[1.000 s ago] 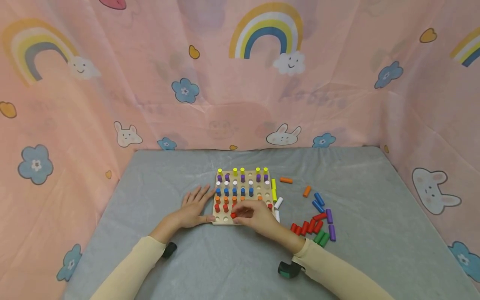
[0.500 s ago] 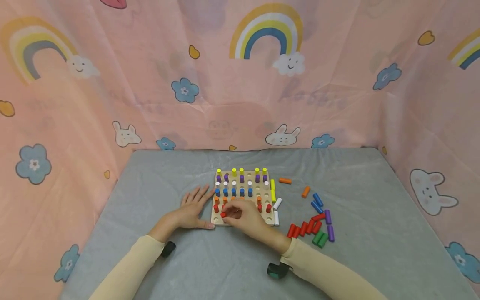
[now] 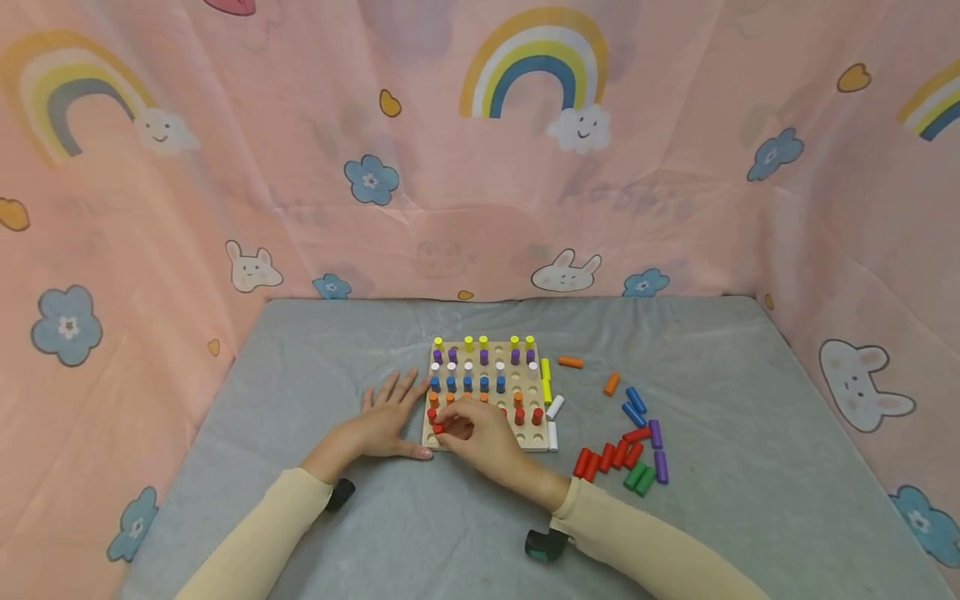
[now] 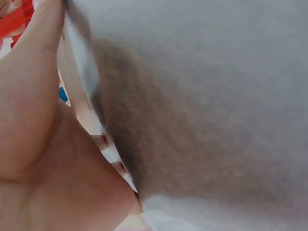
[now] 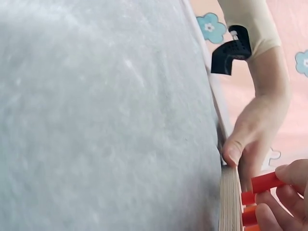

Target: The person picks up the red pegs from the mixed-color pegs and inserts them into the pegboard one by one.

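Note:
A wooden pegboard (image 3: 529, 428) lies on the table, with rows of yellow, purple, white, blue, orange and red pegs standing in it. My right hand (image 3: 480, 437) pinches a red peg (image 3: 438, 429) between thumb and fingers above the front row, near the board's front left corner. In the right wrist view that red peg (image 5: 267, 182) is tilted and apart from the board. My left hand (image 3: 381, 429) lies with fingers spread beside the board's left edge, its thumb (image 5: 233, 152) touching the front left corner. The right hand covers part of the front rows.
Loose red pegs (image 3: 606, 457), green pegs (image 3: 640, 477), purple pegs (image 3: 660, 467) and blue pegs (image 3: 634, 413) lie right of the board. Two orange pegs (image 3: 571, 362) lie farther back. White pegs (image 3: 552, 436) and yellow pegs (image 3: 546, 392) lie along the right edge.
My right hand has moved left along the front row with the red peg, from about the third hole toward the corner. The left hand has stayed in place.

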Tool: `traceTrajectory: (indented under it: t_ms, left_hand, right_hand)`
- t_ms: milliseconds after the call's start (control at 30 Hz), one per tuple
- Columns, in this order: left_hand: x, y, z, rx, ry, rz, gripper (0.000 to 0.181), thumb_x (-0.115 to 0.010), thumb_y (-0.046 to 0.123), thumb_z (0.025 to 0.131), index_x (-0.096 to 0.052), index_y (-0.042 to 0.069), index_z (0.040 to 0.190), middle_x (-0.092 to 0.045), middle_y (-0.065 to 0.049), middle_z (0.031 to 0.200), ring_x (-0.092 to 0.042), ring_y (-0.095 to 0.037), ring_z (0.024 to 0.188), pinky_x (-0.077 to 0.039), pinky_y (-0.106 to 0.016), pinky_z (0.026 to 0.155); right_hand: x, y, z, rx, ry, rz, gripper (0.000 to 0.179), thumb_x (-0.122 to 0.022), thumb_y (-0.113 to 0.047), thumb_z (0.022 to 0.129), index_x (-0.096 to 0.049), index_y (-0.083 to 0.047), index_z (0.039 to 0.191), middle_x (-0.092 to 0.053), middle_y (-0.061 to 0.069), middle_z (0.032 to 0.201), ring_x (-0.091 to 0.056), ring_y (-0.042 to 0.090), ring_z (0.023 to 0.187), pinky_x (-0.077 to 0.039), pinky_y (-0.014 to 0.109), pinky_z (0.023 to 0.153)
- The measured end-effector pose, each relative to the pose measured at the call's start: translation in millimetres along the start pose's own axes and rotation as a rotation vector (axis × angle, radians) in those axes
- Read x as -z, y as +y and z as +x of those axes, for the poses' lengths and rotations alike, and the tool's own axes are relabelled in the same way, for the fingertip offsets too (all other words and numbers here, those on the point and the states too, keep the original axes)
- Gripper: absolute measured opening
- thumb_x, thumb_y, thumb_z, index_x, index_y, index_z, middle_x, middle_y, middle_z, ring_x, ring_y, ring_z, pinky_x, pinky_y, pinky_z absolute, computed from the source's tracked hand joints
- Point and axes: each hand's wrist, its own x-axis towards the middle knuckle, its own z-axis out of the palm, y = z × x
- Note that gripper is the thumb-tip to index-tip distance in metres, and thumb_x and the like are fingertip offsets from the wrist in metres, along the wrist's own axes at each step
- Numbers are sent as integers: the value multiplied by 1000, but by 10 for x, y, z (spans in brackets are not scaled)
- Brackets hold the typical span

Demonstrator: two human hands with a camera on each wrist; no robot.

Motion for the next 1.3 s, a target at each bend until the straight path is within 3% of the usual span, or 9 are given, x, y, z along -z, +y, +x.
traceTrajectory:
  t_ms: [300, 567, 1067, 1300]
  left_hand:
    - [26, 56, 3, 37, -37, 46, 115, -70, 66, 79, -6, 19, 161, 3, -16, 168, 5, -47, 154, -6, -79, 111]
    - [0, 64, -5, 36, -11, 64, 113, -69, 69, 79, -9, 19, 161, 2, -16, 168, 2, -48, 153, -7, -80, 110]
    - [-29, 39, 7, 42, 9, 81, 116, -70, 70, 76, -9, 21, 161, 1, -16, 168, 2, -48, 153, -8, -80, 110]
    - [-29, 40, 8, 41, 9, 78, 116, -70, 70, 76, -8, 20, 161, 1, -16, 168, 2, -47, 153, -7, -80, 110]
  right_hand:
    - [-58, -22, -11, -14, 27, -65, 18, -80, -7, 82, -72, -12, 97, -73, 0, 93, -69, 8, 79, -58, 25, 68]
    - [-73, -6, -4, -21, 18, -129, 14, -80, -10, 83, -72, -12, 95, -73, 0, 90, -69, 6, 77, -57, 22, 67]
    - [-114, 20, 19, 6, 7, -77, 16, -78, -6, 83, -70, -9, 96, -72, 2, 91, -71, 11, 80, -57, 19, 68]
    - [-118, 5, 23, 14, -36, -153, 11, -77, -9, 86, -72, -10, 95, -72, 1, 91, -71, 8, 81, -56, 16, 70]
